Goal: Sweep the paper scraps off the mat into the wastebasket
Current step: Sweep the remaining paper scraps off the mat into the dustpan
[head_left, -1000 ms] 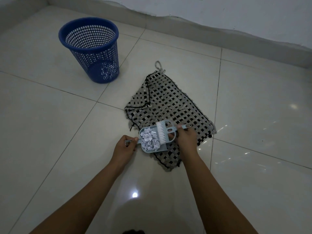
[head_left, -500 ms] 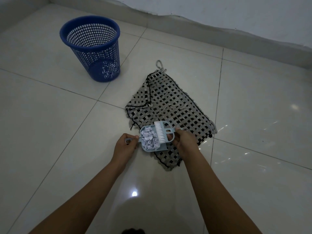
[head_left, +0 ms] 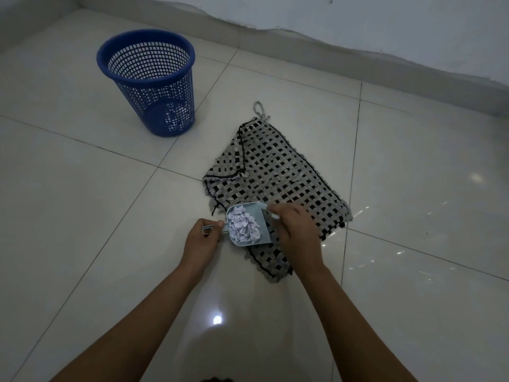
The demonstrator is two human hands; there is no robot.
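Observation:
A black-and-grey woven mat (head_left: 278,172) lies on the tiled floor. At its near left corner sits a small pale blue dustpan (head_left: 263,219) filled with white paper scraps (head_left: 243,226). My left hand (head_left: 202,241) grips the dustpan's handle. My right hand (head_left: 296,227) is curled round a small brush (head_left: 272,215), which is mostly hidden under the hand at the pan's right edge. The blue mesh wastebasket (head_left: 150,78) stands upright on the floor to the far left of the mat.
Glossy pale floor tiles (head_left: 82,216) surround the mat. A wall with a grey skirting (head_left: 358,51) runs along the back. A cord loop (head_left: 259,108) sticks out of the mat's far corner.
The brush, earlier lying across the pan with its bristles showing, has drawn back to the right under my right hand. The scraps now lie uncovered in the pan.

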